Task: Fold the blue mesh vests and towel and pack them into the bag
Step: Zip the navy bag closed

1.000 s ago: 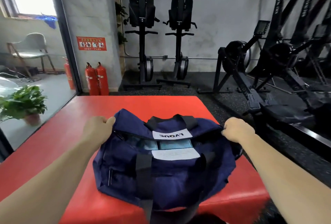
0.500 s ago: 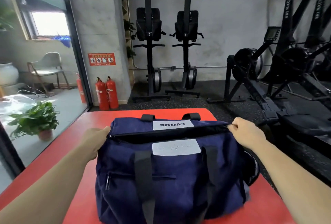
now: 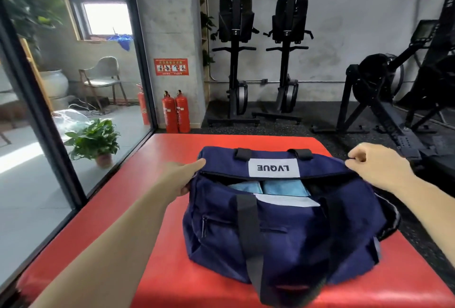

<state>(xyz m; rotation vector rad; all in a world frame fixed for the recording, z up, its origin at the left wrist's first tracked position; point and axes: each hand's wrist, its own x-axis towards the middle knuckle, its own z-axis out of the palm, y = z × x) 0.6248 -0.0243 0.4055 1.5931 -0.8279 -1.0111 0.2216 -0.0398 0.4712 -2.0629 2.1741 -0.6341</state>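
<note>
A navy duffel bag (image 3: 283, 234) with black straps and a white label sits on the red platform (image 3: 123, 221). Its top zip gapes, and folded light blue cloth (image 3: 283, 187) shows inside; whether that is vests or towel I cannot tell. My left hand (image 3: 183, 176) grips the bag's left end at the zip. My right hand (image 3: 376, 167) pinches the bag's right end, fingers curled around the fabric there. A black strap hangs over the bag's front.
A glass wall (image 3: 98, 135) runs along the platform's left side, with a potted plant (image 3: 94, 141) behind it. Two red fire extinguishers (image 3: 176, 112) stand beyond the far edge. Black rowing machines (image 3: 394, 101) crowd the floor to the right.
The camera tilted up and down. The bag's zip, pulled nearly flat half a second ago, gapes again and shows the blue cloth. Both hands stay on the bag's ends.
</note>
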